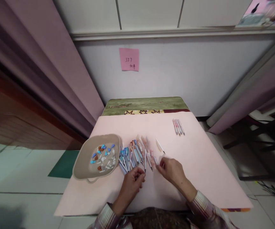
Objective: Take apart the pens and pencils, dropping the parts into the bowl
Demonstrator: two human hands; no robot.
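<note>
My left hand [132, 182] is closed in a pinch at the dark tip of a white pen refill [145, 161], which points away from me. To its right, my right hand [172, 170] has its fingers closed on the end of a clear, pinkish pen barrel [156, 161]. Beyond both hands lies a loose pile of pens and pen parts [134, 152] in blue, brown and pink, with white refills among them. Another white refill with a dark tip [160, 146] rests by itself just past my right hand.
A beige basin [81, 168] at the left holds small blue and brown caps and short clear-white pieces. Several assembled pens [178, 127] lie side by side at the far right of the pink table cover [206, 178]. A pink note [129, 59] is on the wall.
</note>
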